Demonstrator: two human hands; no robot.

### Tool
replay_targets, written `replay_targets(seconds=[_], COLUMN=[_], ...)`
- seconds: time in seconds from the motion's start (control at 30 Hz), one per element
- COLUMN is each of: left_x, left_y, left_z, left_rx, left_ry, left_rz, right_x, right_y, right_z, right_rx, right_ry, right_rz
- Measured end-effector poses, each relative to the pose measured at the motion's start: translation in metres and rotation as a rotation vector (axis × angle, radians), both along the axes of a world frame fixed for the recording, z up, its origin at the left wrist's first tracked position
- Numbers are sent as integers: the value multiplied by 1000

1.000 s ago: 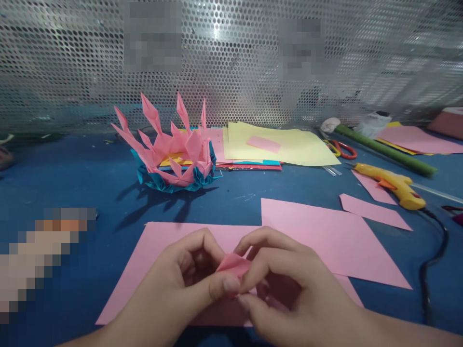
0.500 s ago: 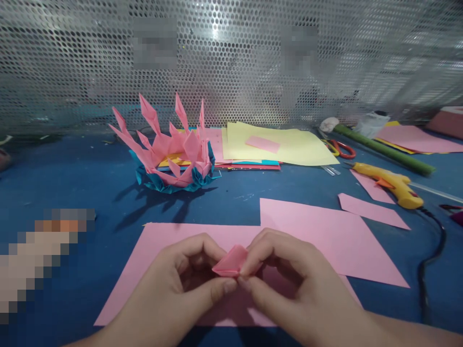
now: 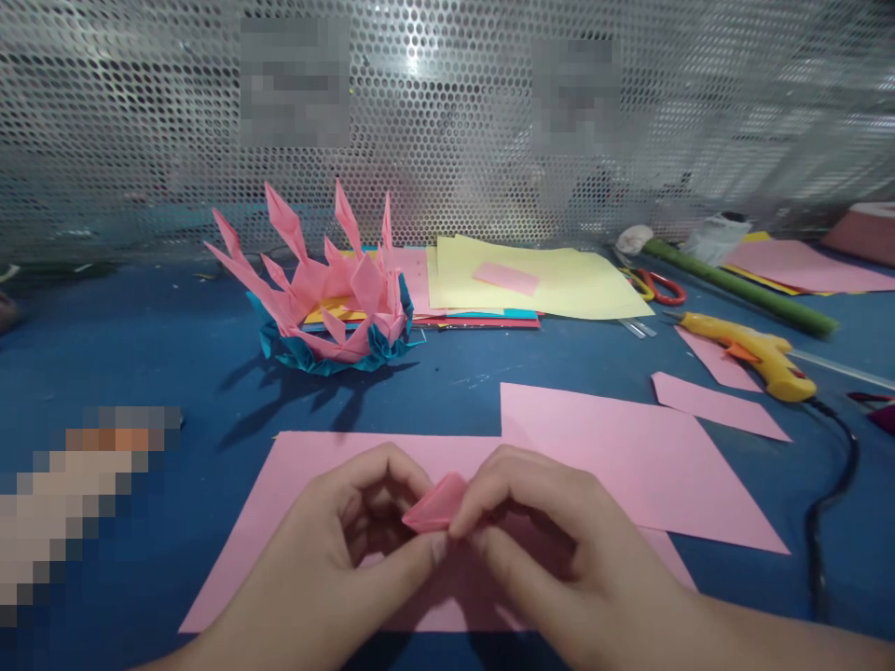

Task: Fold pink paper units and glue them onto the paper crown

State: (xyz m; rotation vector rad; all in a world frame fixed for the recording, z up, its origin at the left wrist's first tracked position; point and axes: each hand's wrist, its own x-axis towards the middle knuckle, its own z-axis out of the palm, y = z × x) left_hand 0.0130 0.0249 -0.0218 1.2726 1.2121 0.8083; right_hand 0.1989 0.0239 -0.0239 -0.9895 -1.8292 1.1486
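Observation:
A small folded piece of pink paper [image 3: 436, 504] is pinched between my two hands, its pointed end facing left. My left hand [image 3: 353, 540] grips it from the left, thumb below and fingers behind. My right hand [image 3: 552, 531] pinches its right end, which the fingertips hide. Beneath the hands lies a large pink sheet [image 3: 258, 540], and a second pink sheet [image 3: 629, 457] overlaps it at the right. Beyond the hands, to the left, stands a pink and blue folded-paper crown-like ring [image 3: 328, 308] with tall pointed pieces.
Stacked coloured paper with a yellow sheet [image 3: 580, 284] on top lies at the back. To the right are a yellow glue gun [image 3: 755, 349] with a black cord, pink strips [image 3: 723, 407], scissors [image 3: 664, 288] and a green stick [image 3: 741, 289]. A perforated metal panel [image 3: 447, 121] rises behind.
The folded pink paper has shifted slightly left and turned a little. My right fingers have slid over more of its right end, with the index fingertip lower on its edge.

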Motion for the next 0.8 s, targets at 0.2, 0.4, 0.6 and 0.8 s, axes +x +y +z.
replay_targets(seconds=[0.2,0.4,0.6,0.8], left_x=[0,1,-1,-1], left_y=[3,4,0,-4], left_z=[-2,-2,-5,0], left_rx=[17,-36,-18,-60], left_ry=[-79,-171,-182,-28], left_rz=[-29,34,-14,-28], right_x=[3,7,9,4], right_y=[3,4,4,3], right_z=[1,0,-3,2], right_rx=[135,318,377,-31], right_ry=[-34,-98,-127,-102], right_rz=[-19,-41,3,4])
